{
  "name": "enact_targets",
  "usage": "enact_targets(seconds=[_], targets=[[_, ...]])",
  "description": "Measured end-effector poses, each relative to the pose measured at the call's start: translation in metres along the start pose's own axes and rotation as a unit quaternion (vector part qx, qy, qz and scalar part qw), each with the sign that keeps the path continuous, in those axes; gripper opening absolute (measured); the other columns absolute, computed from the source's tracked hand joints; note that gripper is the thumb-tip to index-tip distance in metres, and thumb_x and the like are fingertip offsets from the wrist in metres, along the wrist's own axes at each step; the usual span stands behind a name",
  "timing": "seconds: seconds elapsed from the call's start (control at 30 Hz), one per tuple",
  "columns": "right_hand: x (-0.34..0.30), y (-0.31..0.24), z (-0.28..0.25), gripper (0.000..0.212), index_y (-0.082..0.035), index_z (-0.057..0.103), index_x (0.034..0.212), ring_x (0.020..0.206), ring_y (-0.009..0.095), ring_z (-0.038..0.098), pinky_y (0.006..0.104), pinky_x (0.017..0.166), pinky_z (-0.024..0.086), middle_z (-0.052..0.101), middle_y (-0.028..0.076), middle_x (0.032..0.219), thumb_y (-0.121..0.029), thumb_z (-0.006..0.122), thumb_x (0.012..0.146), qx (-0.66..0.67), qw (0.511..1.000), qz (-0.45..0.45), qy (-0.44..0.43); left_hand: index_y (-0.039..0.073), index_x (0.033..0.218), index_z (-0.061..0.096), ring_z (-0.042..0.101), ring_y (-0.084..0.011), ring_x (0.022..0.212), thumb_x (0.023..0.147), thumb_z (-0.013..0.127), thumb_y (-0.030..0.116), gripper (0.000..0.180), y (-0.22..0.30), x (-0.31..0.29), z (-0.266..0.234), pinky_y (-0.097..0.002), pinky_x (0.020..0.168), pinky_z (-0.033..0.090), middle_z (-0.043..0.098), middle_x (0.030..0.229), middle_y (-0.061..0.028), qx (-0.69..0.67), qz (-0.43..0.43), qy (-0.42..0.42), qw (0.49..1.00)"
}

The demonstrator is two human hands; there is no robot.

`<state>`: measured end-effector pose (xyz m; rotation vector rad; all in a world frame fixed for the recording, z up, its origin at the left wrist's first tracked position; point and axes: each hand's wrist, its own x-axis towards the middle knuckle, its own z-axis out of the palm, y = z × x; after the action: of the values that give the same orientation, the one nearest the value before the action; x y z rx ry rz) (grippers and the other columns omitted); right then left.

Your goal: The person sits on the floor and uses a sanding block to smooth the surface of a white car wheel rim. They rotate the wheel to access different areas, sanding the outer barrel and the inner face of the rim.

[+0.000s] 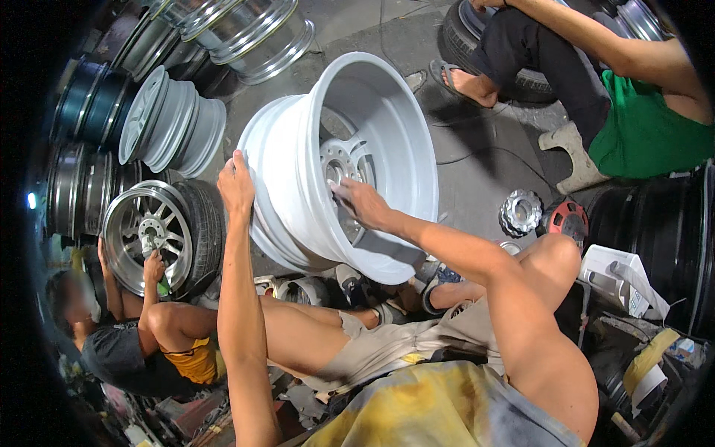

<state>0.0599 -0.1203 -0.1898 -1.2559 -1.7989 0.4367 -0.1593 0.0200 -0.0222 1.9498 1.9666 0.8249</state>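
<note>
A large pale grey-white wheel rim (290, 179) stands tilted before me, its deep barrel opening to the right. My left hand (236, 185) grips the rim's left edge, with the fingertips against the flange. Inside the barrel, my right hand (363, 203) reaches to the hub centre (339, 160), where the spokes meet. Its fingers are drawn together at the hub, and whatever they may hold is too small to make out. The lower part of the spokes is hidden behind my right hand and forearm.
Stacked rims, one a pale spoked rim (175, 123), crowd the left. Below them a person holds a tool against a tyred wheel (153, 231). Another person in green sits by a tyre (462, 45) at upper right. A chrome round part (520, 213) and a white plastic box (614, 276) lie right.
</note>
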Motion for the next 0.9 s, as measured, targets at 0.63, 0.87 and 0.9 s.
enact_targets(seconds=[0.63,0.87,0.9], targets=[[0.028,0.067,-0.023,0.026,-0.001,0.068,0.087,0.056,0.018,0.061,0.0324,0.049,0.049,0.062,0.008,0.068,-0.018,0.052,0.098,0.421,0.776,0.469,0.015,-0.009,0.123,0.064,0.062,-0.0465,0.113,0.103,0.044,0.046,0.063,-0.009,-0.003,-0.006,-0.0481,0.098,0.045,0.066,0.114,-0.0341,0.016,-0.018,-0.025,0.999],[0.023,0.043,0.005,0.055,0.002,0.068,0.092,0.076,0.025,0.067,0.0398,0.07,0.054,0.069,0.014,0.082,-0.049,0.081,0.078,0.197,0.887,0.416,-0.024,-0.009,0.123,0.064,0.063,-0.0462,0.114,0.103,0.044,0.046,0.062,0.0,-0.007,-0.004,-0.0486,0.097,0.045,0.066,0.115,-0.0341,0.0,-0.011,-0.02,1.0],[0.024,0.042,0.009,0.057,0.003,0.069,0.092,0.081,0.028,0.068,0.0414,0.073,0.055,0.07,0.016,0.084,-0.049,0.083,0.075,0.149,0.897,0.416,-0.014,-0.009,0.123,0.064,0.063,-0.0461,0.114,0.103,0.044,0.046,0.062,0.005,-0.005,-0.003,-0.0486,0.097,0.045,0.066,0.115,-0.0341,-0.001,-0.01,-0.023,1.0]])
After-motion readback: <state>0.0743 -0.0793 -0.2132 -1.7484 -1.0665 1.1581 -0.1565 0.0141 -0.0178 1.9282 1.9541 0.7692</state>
